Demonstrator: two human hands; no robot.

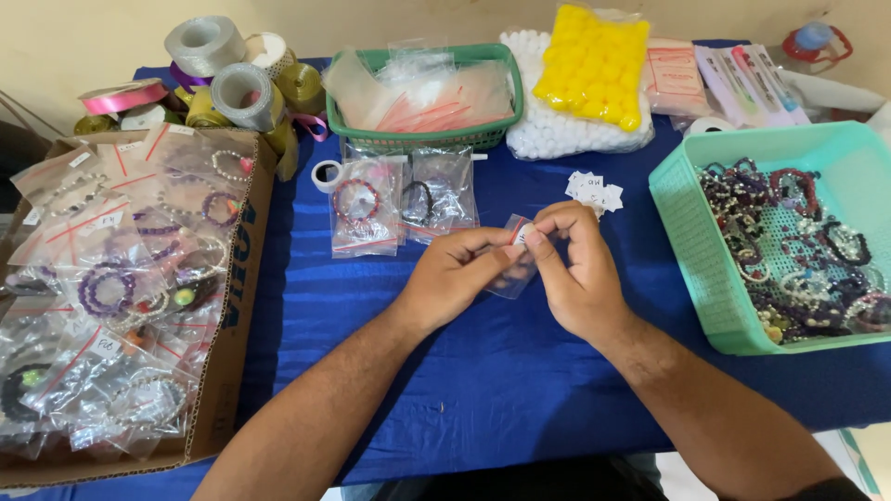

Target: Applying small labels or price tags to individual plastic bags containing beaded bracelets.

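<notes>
My left hand (452, 276) and my right hand (577, 269) meet over the blue tablecloth (483, 371). Together they pinch a small clear zip bag (516, 275) with a red strip, and a small white label sits at my fingertips at its top. Just beyond the hands lie a few small white paper labels (594, 191). Two bagged bracelets (401, 206) lie flat on the cloth to the upper left of my hands.
A cardboard box (232, 306) at left holds several bagged bracelets. A mint basket (687, 232) at right holds loose beaded bracelets. At the back stand a green basket (422, 137) of empty bags, ribbon rolls (223, 79), and bags of yellow (596, 65) and white balls.
</notes>
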